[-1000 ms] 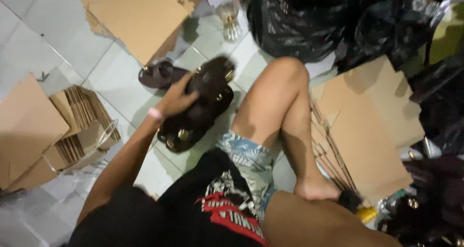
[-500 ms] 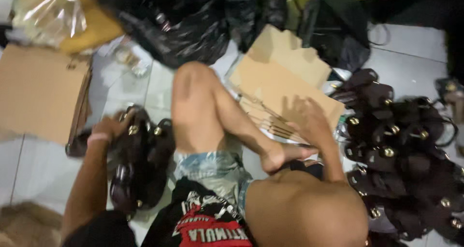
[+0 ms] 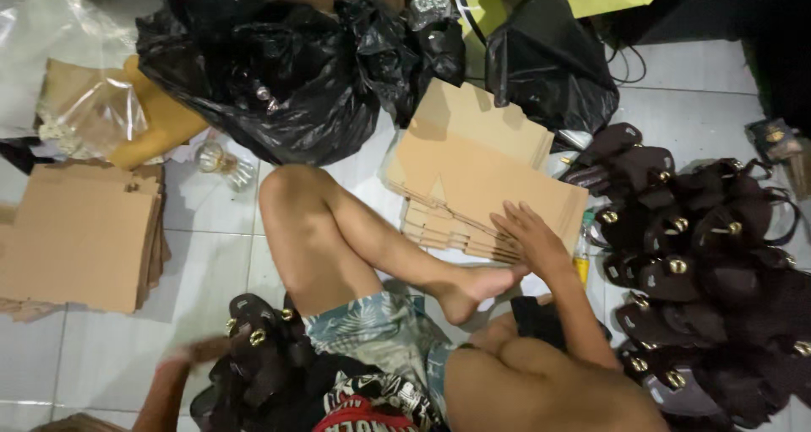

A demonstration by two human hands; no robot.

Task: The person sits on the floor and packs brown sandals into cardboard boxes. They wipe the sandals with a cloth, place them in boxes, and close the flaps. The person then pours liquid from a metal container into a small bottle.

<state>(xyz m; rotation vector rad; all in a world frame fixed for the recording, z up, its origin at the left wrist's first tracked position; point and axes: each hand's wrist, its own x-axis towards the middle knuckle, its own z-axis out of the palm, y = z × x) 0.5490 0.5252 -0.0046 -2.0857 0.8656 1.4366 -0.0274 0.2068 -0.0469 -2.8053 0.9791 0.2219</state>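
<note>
I sit on a white tiled floor with my legs crossed. My right hand (image 3: 525, 236) lies flat with fingers spread on a stack of flattened brown cardboard boxes (image 3: 473, 166) in front of my foot. My left hand (image 3: 196, 353) is blurred at the lower left, touching a pile of dark brown sandals with gold buckles (image 3: 258, 360) beside my thigh. Whether its fingers grip a sandal cannot be told.
A large heap of dark brown sandals (image 3: 710, 271) fills the right side. Black plastic bags (image 3: 279, 69) lie at the back. Another stack of flat cardboard (image 3: 80, 238) sits at the left, with clear plastic wrapping (image 3: 93, 111) and a small glass item (image 3: 221, 162) behind it.
The view has swung right, from the left cardboard towards the sandal heap. My right hand has come to rest on the cardboard stack. My left hand stays by the sandals at my left.
</note>
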